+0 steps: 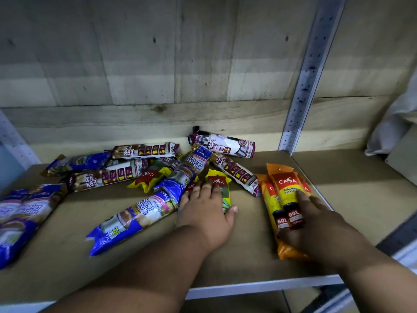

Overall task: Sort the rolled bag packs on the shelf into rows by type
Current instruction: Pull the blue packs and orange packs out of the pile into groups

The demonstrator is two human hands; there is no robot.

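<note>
Rolled bag packs lie scattered on a brown shelf board [237, 251]. Orange packs [284, 188] lie side by side at the right; my right hand [316, 227] rests flat on their near ends. My left hand [205, 208] closes over a yellow-and-green pack [220, 180] in the middle. Blue singlet-handle packs [135, 218] lie left of that hand, with two more at the far left [24, 211]. White-and-maroon drawstring packs [144, 150] lie jumbled at the back, one leaning against the rear wall [223, 144]. Another yellow pack [150, 177] sits half buried in the pile.
A perforated metal upright [304, 86] rises at the back right corner, and another stands at the far left [13, 141]. Wooden planks form the rear wall. A white shelf edge [259, 286] runs along the front. A pale crumpled sack [392, 123] sits beyond the upright.
</note>
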